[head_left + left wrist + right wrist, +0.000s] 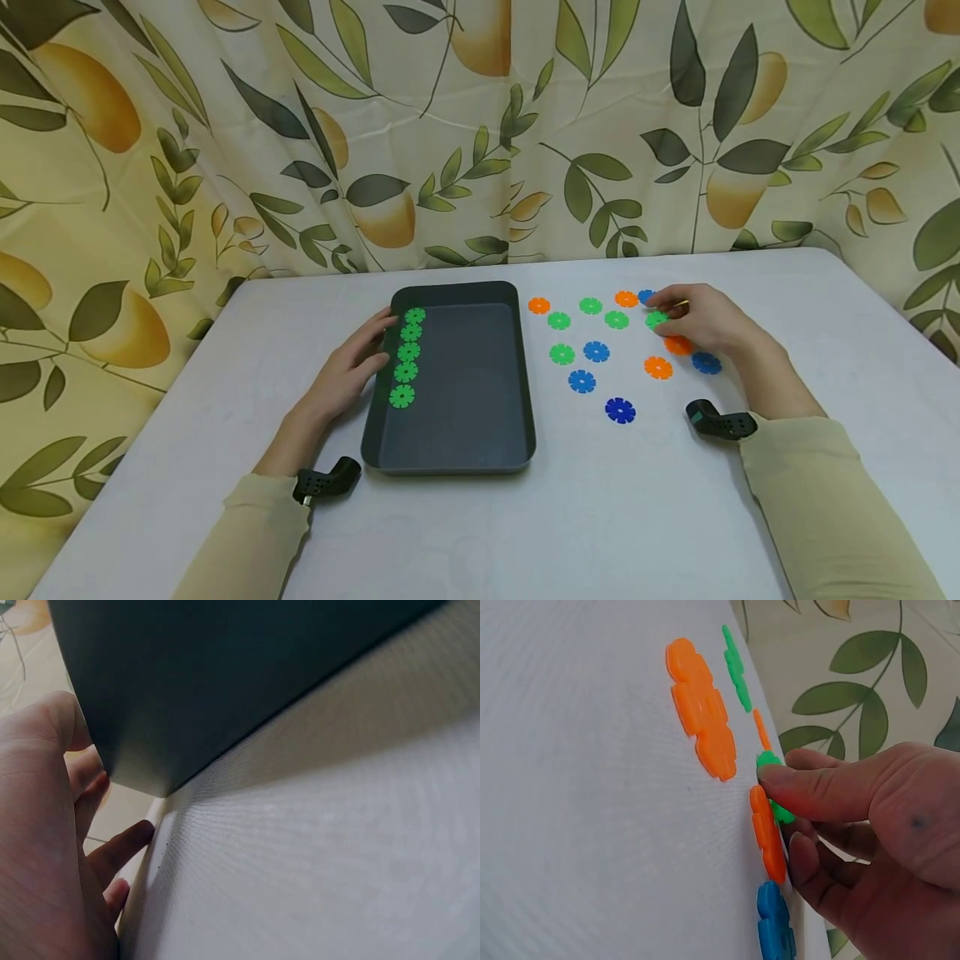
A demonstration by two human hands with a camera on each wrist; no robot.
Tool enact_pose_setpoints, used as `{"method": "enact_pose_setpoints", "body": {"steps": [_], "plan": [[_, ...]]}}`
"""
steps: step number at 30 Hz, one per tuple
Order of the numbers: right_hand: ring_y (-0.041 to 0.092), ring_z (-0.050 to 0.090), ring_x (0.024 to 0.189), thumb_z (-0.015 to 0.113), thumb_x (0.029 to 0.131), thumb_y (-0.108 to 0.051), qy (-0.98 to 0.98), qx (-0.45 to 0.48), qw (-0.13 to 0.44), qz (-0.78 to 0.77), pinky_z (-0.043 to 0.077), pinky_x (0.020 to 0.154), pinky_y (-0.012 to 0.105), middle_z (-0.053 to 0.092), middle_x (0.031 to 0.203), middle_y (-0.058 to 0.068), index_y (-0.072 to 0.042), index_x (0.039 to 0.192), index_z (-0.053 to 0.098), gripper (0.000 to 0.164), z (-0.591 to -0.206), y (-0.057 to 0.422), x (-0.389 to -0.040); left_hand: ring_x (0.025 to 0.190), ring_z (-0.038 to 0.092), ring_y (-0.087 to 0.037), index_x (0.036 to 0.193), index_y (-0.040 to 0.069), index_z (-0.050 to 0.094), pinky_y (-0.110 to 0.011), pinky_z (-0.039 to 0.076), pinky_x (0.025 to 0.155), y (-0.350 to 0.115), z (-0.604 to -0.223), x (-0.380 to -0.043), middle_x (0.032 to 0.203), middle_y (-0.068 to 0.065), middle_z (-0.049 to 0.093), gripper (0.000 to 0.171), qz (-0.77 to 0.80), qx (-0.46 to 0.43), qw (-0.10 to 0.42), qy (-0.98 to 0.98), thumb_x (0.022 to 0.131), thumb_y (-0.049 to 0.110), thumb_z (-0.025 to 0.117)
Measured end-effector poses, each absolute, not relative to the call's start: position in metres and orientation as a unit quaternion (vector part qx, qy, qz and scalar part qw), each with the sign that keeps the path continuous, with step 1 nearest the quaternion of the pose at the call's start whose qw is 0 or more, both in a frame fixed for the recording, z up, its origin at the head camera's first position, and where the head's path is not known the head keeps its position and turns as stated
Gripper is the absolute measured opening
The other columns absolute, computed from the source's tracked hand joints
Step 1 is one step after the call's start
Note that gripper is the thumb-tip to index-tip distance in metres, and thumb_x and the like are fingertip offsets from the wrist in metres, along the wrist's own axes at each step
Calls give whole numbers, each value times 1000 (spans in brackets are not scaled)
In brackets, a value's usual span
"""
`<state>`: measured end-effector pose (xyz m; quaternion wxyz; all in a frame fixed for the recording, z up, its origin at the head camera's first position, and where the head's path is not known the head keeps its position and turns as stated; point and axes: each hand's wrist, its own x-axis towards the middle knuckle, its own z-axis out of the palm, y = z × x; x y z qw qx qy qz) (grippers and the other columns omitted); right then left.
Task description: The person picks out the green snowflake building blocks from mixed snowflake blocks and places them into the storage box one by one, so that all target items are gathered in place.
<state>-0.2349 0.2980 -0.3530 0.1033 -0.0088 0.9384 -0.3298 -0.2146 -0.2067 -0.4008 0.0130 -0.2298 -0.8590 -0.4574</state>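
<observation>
Beige sleeves (pixel 832 492) lie closest; left hand (pixel 347 367) spread against the tray (pixel 450 470)'s left edge, right hand (pixel 705 318) pinching a green disc (pixel 655 318) toward the table (pixel 480 542)'s far edge: probably light, stiff, best gripped by its notched rim.

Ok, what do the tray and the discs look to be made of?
Tray: smooth, matte dark grey, possibly coated metal, given its even dull surface and rounded corners; plastic isn't ruled out. Discs: likely moulded plastic with a slight gloss, judging by their uniform bright colour and crisp notched edges in the right wrist view.
</observation>
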Motion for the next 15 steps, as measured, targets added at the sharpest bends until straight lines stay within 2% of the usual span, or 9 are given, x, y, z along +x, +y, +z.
{"method": "enact_pose_setpoints", "body": {"steps": [8, 15], "plan": [[44, 44, 115, 68, 95, -6, 938, -5, 107, -329, 51, 77, 29, 48, 126, 27, 2, 135, 57, 43, -353, 298, -235, 148, 31, -24, 153, 11, 44, -48, 23, 120, -207, -401, -215, 165, 1, 26, 51, -457, -229, 14, -859, 102, 10, 50], [40, 48, 106, 68, 95, -10, 945, -25, 101, -309, 51, 75, 32, 54, 121, 26, 0, 130, 62, 36, -350, 297, -234, 148, 31, -24, 153, 12, 44, -48, 23, 120, -207, -401, -215, 165, 1, 26, 52, -456, -227, 15, -860, 102, 10, 50]]}}
